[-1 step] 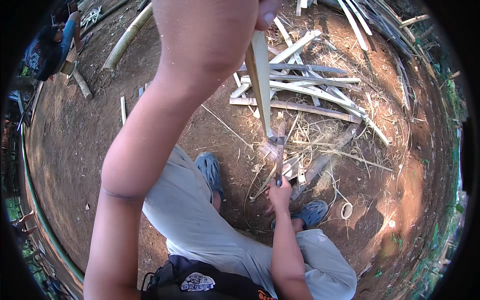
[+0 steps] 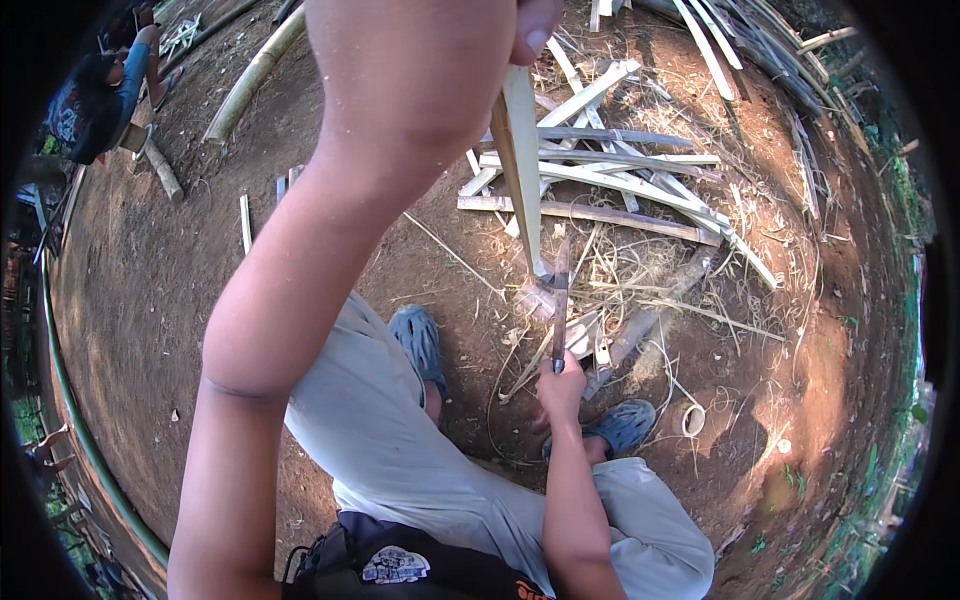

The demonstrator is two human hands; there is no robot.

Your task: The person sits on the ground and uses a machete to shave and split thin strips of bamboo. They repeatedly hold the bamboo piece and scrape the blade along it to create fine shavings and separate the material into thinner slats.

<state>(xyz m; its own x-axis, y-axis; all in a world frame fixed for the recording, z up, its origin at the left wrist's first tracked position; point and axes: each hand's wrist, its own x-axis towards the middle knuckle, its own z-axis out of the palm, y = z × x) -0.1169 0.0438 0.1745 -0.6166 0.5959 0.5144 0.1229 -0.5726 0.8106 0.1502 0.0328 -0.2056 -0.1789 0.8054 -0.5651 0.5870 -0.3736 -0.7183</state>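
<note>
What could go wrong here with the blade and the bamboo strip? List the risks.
1. The right hand holds a knife blade-up beside the bamboo strip; a slip could drive it toward the left hand gripping the strip's top.
2. The sandalled feet sit close below the blade, so a dropped stroke might reach them.
3. Loose split bamboo litters the ground, perhaps a tripping hazard.

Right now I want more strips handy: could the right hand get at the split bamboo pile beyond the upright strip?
Probably not freely: the right hand grips a knife, and the pile lies beyond.

Head-worn fisheye, steeply downward, close
</note>
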